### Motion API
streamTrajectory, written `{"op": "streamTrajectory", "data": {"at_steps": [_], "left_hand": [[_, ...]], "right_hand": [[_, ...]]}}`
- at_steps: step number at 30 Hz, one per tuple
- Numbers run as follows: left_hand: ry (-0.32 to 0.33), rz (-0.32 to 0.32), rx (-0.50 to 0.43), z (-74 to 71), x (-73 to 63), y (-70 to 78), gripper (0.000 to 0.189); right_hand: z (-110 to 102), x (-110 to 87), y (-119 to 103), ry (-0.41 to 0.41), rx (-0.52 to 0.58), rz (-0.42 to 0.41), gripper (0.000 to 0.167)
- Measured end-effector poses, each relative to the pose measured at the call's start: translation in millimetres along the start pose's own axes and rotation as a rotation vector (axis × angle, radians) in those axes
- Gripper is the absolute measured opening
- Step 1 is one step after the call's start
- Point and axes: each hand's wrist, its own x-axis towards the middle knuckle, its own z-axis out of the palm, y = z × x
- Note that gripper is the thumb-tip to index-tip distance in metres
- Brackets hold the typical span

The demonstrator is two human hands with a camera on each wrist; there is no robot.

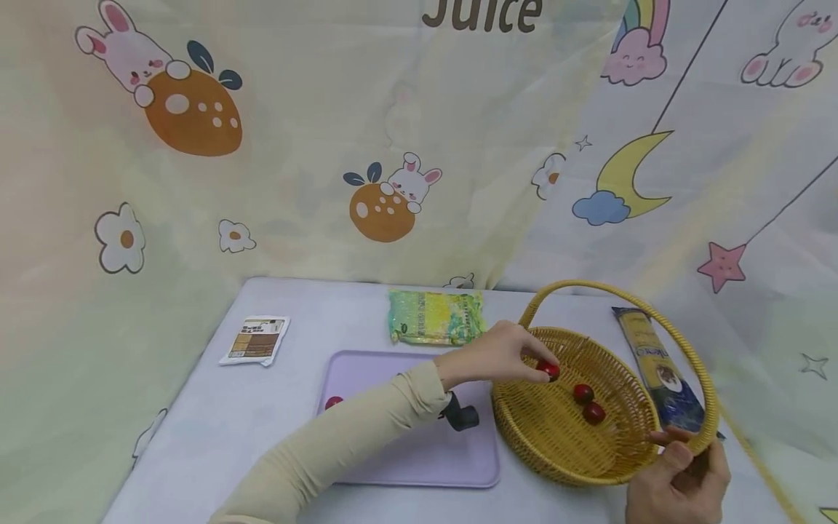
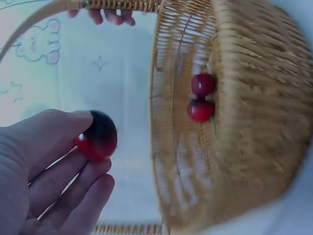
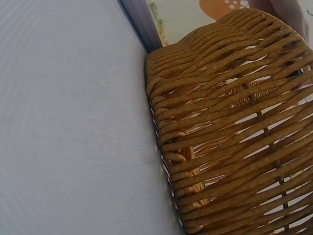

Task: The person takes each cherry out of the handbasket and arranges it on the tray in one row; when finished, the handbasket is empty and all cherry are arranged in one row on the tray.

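My left hand is over the wicker basket and pinches a shiny dark red cherry between thumb and fingers. Two more cherries lie side by side on the basket's bottom; a thin green stem shows by one of them in the left wrist view. My right hand grips the basket at its right side, where the arched handle meets the rim. In the right wrist view the basket's woven wall fills the right half, and the right hand itself is out of sight.
Left of the basket lies a lilac tray with a red cherry, partly behind the left sleeve. A green-yellow packet lies at the back, a white-brown packet at the left, a blue-yellow bag right of the basket.
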Motion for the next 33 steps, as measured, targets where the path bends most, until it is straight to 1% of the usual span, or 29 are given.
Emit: {"op": "streamTrajectory", "data": {"at_steps": [1, 3, 4, 7, 9, 12, 16, 19, 23, 25, 28, 30, 33], "left_hand": [[0.010, 0.005, -0.002, -4.9, -8.6, -2.4, 0.024], [0.032, -0.010, -0.019, -15.1, -26.6, -6.8, 0.023], [0.041, -0.021, -0.034, -19.4, -35.9, -10.2, 0.023], [0.070, -0.062, -0.036, -29.1, -64.8, -21.8, 0.022], [0.076, -0.091, -0.022, -31.1, -83.1, -30.5, 0.022], [0.069, -0.138, 0.008, -30.4, -107.9, -41.7, 0.020], [0.066, -0.172, 0.015, -25.8, -132.8, -52.9, 0.018], [0.063, -0.184, 0.033, -21.9, -145.6, -58.3, 0.018], [0.042, -0.211, 0.036, -15.1, -157.6, -65.2, 0.016], [0.027, -0.223, 0.032, -10.4, -161.8, -69.4, 0.015], [0.005, -0.227, 0.049, -3.7, -166.8, -74.9, 0.015], [0.005, -0.218, 0.071, -0.9, -169.1, -77.8, 0.015], [0.013, -0.213, 0.088, 0.0, -172.0, -79.4, 0.015]], "right_hand": [[-0.3, 0.4, 0.0, 0.007, -0.001, 0.000, 0.036], [-0.6, 1.3, 0.0, 0.021, -0.004, -0.010, 0.036], [-1.0, 1.5, 0.3, 0.027, 0.000, -0.019, 0.037], [-2.5, 1.7, 2.7, 0.039, 0.017, -0.052, 0.038], [-3.6, 1.8, 4.3, 0.052, 0.020, -0.055, 0.038], [-5.3, 3.4, 8.3, 0.069, 0.020, -0.071, 0.037], [-6.5, 4.9, 12.7, 0.073, 0.015, -0.088, 0.037], [-5.5, 4.8, 14.4, 0.072, 0.015, -0.080, 0.037], [-2.3, 3.1, 15.8, 0.081, 0.026, -0.071, 0.037], [-0.9, 1.7, 16.0, 0.083, 0.024, -0.064, 0.037], [1.0, -0.2, 15.4, 0.081, 0.006, -0.047, 0.037], [2.3, -1.6, 14.0, 0.076, 0.005, -0.025, 0.036], [4.4, -2.6, 10.7, 0.066, 0.021, -0.019, 0.036]]}}
